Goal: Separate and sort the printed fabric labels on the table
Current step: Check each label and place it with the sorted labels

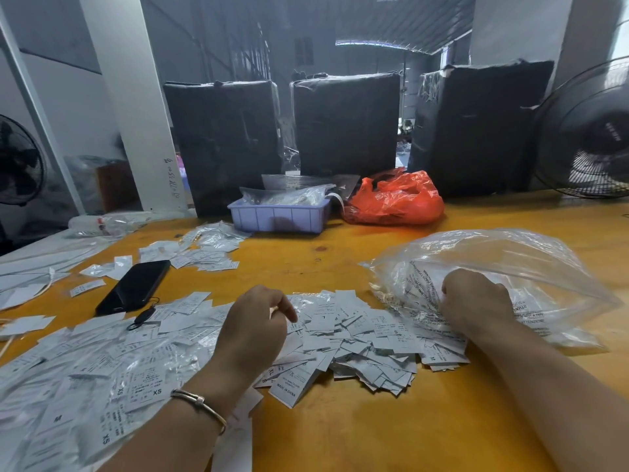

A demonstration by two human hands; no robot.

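fingers of left hand (253,321) curled over labels (357,338), right hand (476,301) gripping bag (510,264)

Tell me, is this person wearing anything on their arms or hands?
Both forearms are bare, with no sleeves in view and no gloves. The left hand has a thin metal bangle at its wrist. The right hand and its wrist show nothing worn.

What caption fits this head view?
Left hand and right hand working a pile of labels beside a clear plastic bag.
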